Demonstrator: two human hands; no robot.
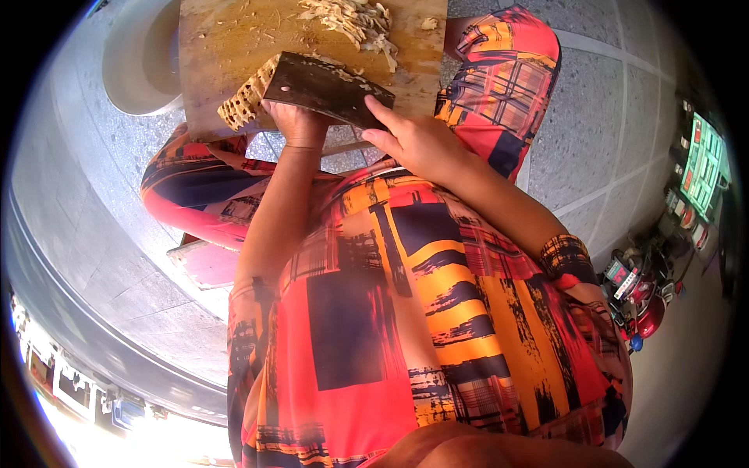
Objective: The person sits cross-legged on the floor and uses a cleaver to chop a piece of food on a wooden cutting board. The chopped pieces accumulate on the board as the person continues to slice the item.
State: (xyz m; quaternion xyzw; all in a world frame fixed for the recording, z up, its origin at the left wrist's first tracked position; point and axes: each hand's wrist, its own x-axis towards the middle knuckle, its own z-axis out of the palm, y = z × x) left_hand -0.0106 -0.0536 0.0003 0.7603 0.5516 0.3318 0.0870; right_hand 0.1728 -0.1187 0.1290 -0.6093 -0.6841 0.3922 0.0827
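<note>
A dark, broad metal blade, apparently a cleaver [330, 90], is tilted over the near part of a wooden board [234, 35]. My right hand [418, 137] holds its right end, index finger lying along the face and thumb at the lower edge; any handle is hidden. Behind the blade's lower left edge is my left hand [301, 126], its fingers mostly hidden, so its hold cannot be told. A pale yellow piece full of holes, like honeycomb [248, 96], sticks out left of the blade and rests on the board. Pale shredded pieces [357, 26] lie in a heap beyond.
A large pale basin [137, 64] stands on the floor left of the board. My knees flank the board. A pink-topped object [205, 266] lies by my left leg. Assorted items [638, 292] stand at the far right, below a green panel [699, 167].
</note>
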